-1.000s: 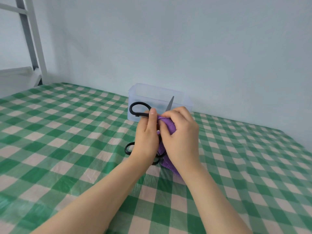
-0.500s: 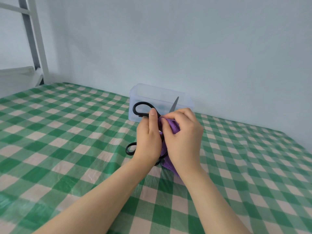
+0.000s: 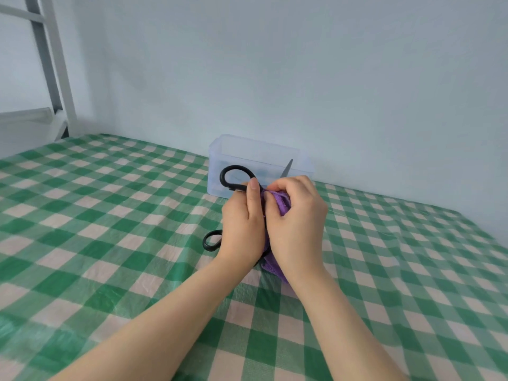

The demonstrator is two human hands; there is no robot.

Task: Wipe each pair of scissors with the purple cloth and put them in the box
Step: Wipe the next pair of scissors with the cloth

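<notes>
Above checked cloth, scissors (image 3: 237, 178) upright, blade tip up, handles left

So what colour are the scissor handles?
Black; the handle loops show clearly in the head view.

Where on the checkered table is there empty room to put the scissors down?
The tablecloth is bare left of the left hand, out to the white frame. It is bare again right of the right hand. The middle is crowded: both hands, purple cloth, scissors, and the box just behind.
</notes>
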